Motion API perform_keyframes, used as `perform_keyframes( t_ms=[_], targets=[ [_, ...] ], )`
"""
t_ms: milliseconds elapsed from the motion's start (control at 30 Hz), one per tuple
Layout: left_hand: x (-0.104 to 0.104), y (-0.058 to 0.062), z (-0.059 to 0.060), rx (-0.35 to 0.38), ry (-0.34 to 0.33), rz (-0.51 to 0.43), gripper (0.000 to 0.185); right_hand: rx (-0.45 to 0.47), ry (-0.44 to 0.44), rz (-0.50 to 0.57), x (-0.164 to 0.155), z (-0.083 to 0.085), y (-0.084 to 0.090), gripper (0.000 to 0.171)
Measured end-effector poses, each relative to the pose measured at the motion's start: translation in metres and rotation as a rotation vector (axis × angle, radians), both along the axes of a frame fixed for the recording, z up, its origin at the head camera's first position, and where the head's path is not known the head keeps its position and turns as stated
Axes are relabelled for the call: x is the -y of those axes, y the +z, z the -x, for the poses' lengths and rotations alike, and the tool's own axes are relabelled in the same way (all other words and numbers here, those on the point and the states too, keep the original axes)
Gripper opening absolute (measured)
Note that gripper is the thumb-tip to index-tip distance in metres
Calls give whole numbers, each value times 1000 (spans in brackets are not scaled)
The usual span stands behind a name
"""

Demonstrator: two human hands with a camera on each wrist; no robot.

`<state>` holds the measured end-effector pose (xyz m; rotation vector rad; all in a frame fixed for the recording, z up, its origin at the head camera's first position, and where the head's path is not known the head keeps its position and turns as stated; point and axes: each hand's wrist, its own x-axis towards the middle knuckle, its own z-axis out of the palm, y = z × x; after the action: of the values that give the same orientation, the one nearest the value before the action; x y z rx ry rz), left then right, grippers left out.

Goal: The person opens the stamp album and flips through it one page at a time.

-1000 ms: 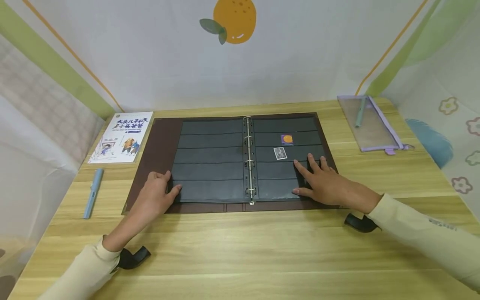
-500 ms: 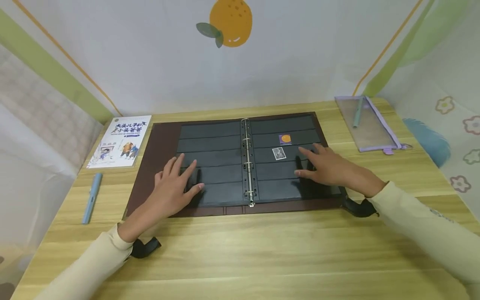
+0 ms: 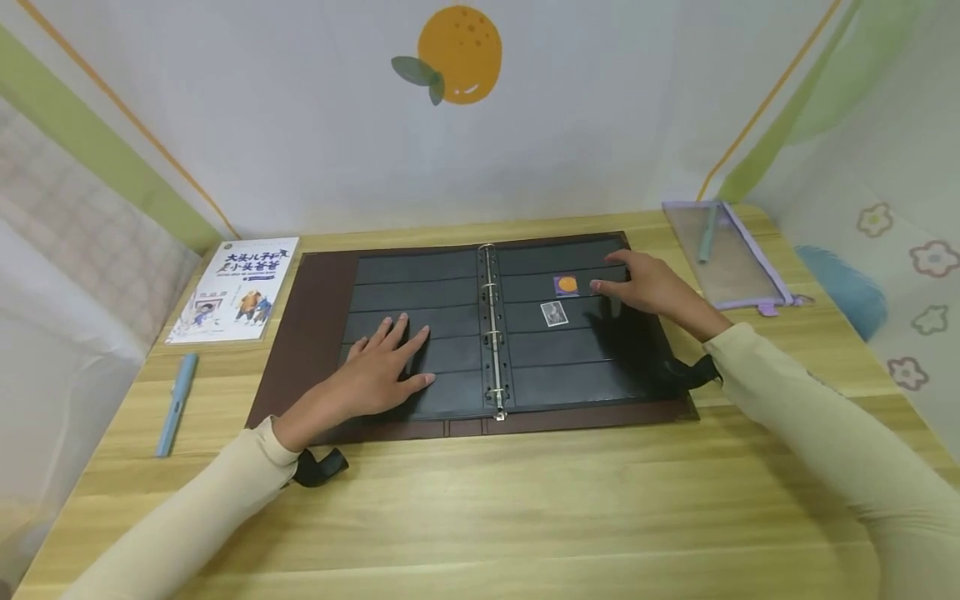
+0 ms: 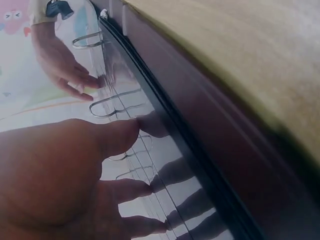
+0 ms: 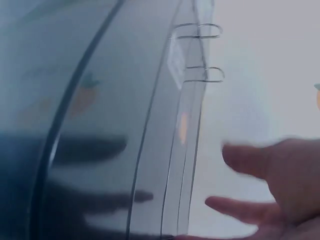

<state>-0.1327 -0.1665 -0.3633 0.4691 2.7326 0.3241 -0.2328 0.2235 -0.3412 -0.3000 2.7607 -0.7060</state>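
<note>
**Both hands flat on open album**

Left hand [image 3: 382,367] lies flat, fingers spread, grip wide, on the album's [image 3: 322,300] left page. Right hand [image 3: 648,283] has fingers straight, holding nothing, on the far right page just right of the orange stamp [image 3: 567,285]. Grey stamp [image 3: 554,313] sits nearer. Album lies mid-tabletop [image 3: 525,508]. Book [image 3: 234,287] and pen [image 3: 174,402] left, pouch [image 3: 723,250] far right.

- One open ring binder [image 3: 315,333] of dark pocket pages, across the middle of the tabletop.
- Two stamps in its right-hand page: an orange stamp [image 3: 567,285] and a grey stamp [image 3: 553,313].
- Two hands: left hand [image 3: 378,371], right hand [image 3: 648,283].
- One book [image 3: 232,287], far left corner.
- One blue pen [image 3: 176,404], left edge.
- One clear pencil case [image 3: 723,254], far right corner, with one pen inside [image 3: 705,233].
</note>
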Motion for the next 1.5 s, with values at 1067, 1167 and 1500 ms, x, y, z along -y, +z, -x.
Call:
perform_keyframes(
  t_ms=[1067,1167,1500],
  targets=[
    [0,-3,-1,6,-9,16,73,851,-202,1107,-54,-31,4,78],
    [0,-3,-1,11,-8,17,73,851,-205,1155,-52,-38,10,80],
    [-1,0,-2,8,-16,15,73,748,-212,1158,-34,-40,49,80]
  ],
)
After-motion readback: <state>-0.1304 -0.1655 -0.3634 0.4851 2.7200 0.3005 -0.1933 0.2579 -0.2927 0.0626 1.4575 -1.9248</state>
